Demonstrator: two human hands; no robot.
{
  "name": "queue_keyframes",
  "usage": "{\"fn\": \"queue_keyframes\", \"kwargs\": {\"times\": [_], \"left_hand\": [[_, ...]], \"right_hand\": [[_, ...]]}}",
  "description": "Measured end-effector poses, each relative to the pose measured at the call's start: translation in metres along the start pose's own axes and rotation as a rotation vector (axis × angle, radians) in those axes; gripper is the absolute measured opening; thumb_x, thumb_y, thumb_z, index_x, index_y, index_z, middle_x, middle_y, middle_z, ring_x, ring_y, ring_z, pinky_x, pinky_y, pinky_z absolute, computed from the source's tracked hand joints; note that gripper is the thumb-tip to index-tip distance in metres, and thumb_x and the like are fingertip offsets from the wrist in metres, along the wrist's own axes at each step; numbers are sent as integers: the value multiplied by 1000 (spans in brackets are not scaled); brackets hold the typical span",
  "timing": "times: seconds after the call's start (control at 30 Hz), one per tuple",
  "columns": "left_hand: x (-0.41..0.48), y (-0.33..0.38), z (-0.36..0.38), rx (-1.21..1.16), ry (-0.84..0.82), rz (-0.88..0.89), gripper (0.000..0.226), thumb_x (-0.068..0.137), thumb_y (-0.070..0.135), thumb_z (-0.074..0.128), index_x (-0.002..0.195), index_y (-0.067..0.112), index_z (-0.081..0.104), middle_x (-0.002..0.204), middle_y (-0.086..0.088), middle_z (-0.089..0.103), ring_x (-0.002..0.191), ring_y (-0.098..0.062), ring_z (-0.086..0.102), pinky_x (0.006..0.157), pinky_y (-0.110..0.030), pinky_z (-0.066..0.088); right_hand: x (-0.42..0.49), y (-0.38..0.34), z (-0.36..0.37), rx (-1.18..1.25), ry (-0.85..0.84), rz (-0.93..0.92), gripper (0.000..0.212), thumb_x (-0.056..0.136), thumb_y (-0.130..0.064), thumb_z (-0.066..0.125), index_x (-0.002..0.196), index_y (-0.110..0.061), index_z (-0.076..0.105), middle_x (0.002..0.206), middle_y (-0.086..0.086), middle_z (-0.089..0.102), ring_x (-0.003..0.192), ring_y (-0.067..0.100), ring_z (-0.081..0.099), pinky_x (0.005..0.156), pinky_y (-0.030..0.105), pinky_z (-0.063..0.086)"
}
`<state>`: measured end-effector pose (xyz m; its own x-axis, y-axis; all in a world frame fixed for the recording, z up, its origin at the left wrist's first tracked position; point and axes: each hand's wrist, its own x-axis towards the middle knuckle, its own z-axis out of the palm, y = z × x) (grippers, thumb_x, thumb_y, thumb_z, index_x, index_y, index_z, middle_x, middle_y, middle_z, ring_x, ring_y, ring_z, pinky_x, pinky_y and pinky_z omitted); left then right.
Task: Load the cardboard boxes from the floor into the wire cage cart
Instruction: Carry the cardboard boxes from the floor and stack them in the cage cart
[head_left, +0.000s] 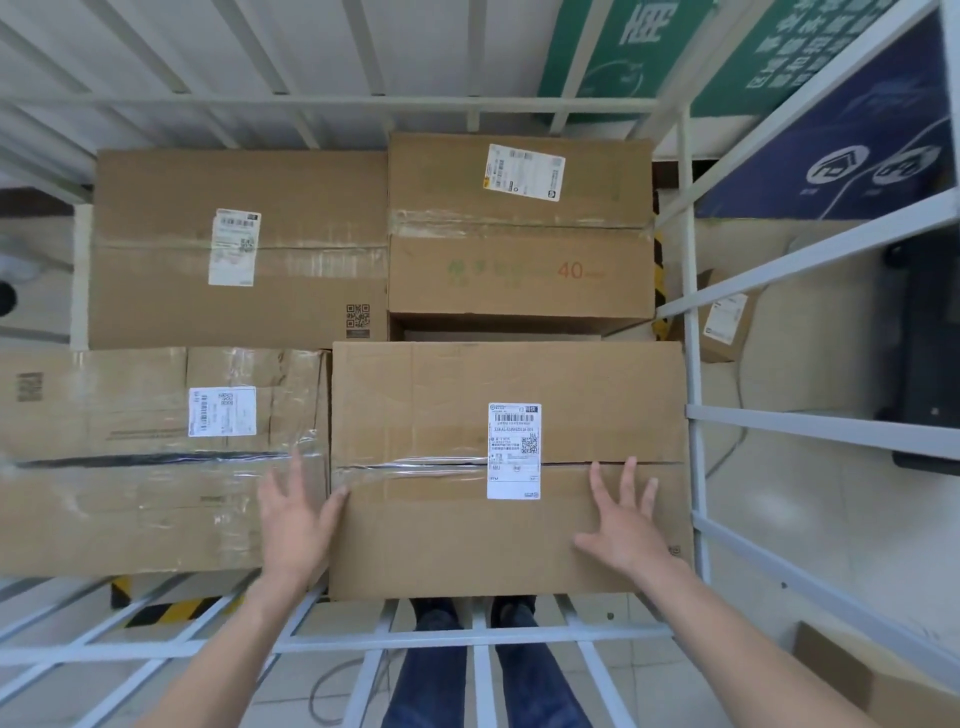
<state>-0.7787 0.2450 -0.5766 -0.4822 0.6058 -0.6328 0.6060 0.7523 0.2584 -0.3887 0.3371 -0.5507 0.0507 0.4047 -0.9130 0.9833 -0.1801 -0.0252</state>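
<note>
Observed four boxes inside the cart (691, 291). Nearest box (511, 467) at 5 o'clock, overhanging front rail. Left hand (296, 519) and right hand (623, 525) spread flat, grasping nothing. Risk judged: unsupported front edge tipping outward if left unpushed.

Brown cardboard boxes (511, 519), white labels (514, 451), white wire cage cart (691, 312), yellow-black hazard stripes (166, 610).

Bare forearms, no sleeves — dark blue jeans (441, 686), black shoes (436, 613).
</note>
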Motion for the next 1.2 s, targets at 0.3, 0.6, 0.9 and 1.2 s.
{"fn": "queue_keyframes", "kwargs": {"times": [0.3, 0.6, 0.9, 1.2], "left_hand": [[100, -64, -31, 95, -74, -187, 112, 64, 96, 34, 154, 41, -5, 162, -19, -8, 147, -42, -14, 112, -69, 2], [103, -56, 0, 44, -218, -175, 101, 71, 92, 21, 152, 41, -11, 159, -15, -27, 144, -44, -21, 114, -64, 0], [22, -2, -17, -3, -91, -19, 83, 86, 81, 12, 155, 37, 5, 164, -6, -6, 149, -31, -11, 118, -51, -3], [-158, 108, -87, 9, -80, 200, 76, 87, 79, 16, 153, 45, 3, 164, 6, -7, 149, -17, -16, 116, -61, 1]], "right_hand": [[5, -9, 35, -75, 228, 33, 100, 88, -54, 52, 152, -35, -23, 155, 7, -40, 145, 46, -23, 104, 53, 44], [8, -9, 45, 20, 326, 24, 91, 91, -50, 51, 156, -34, -11, 161, 4, -29, 146, 43, -21, 114, 57, 28], [-30, -16, 21, -4, 329, -120, 79, 96, -42, 45, 158, -32, -3, 165, 1, -18, 150, 37, -13, 121, 53, 14], [-182, -52, -36, 126, 347, -289, 78, 97, -38, 46, 158, -31, -2, 165, 2, -14, 150, 34, -15, 121, 53, 13]]}}
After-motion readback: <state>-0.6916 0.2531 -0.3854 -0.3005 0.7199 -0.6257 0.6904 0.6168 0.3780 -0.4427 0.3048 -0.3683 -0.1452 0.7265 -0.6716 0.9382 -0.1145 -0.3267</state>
